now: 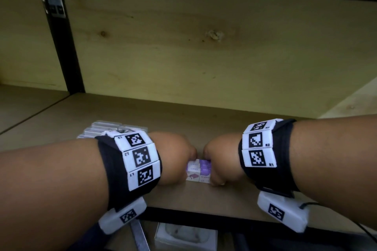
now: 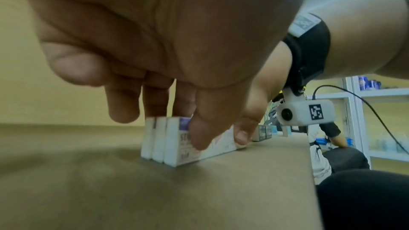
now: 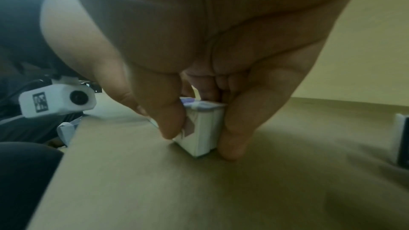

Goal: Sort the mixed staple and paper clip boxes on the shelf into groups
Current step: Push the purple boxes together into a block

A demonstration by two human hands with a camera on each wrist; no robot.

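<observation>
**Head view: both hands closing on the staple boxes at the shelf's front edge**

Head view is showing, farthest left, a stack of clear paper clip boxes (image 1: 114, 128) sitting on the wooden shelf (image 1: 234, 120), partly hidden behind the left wristband.

Next comes the left hand (image 1: 175, 157), which is reaching down onto the left end of a tight row of white and purple staple boxes (image 1: 199, 171). From the left wrist camera, the thumb (image 2: 205, 128) is pressing on the printed front face of the row (image 2: 177, 142) while the fingers (image 2: 155, 99) are curling over the top toward the back, so this hand is clamping the boxes between thumb and fingers.

The boxes are standing upright, touching one another, near the front edge of the shelf, between the two hands.

To the right, the right hand (image 1: 220, 159) is gripping the other end. The right wrist camera is showing its thumb (image 3: 170, 120) lying against the front corner and its fingers (image 3: 234, 125) pressing the rear side of the row (image 3: 203, 128), fingertips touching the shelf board (image 3: 199, 190). Another box (image 3: 400, 139) is standing apart at the far right edge of that view, too blurred to identify.
</observation>
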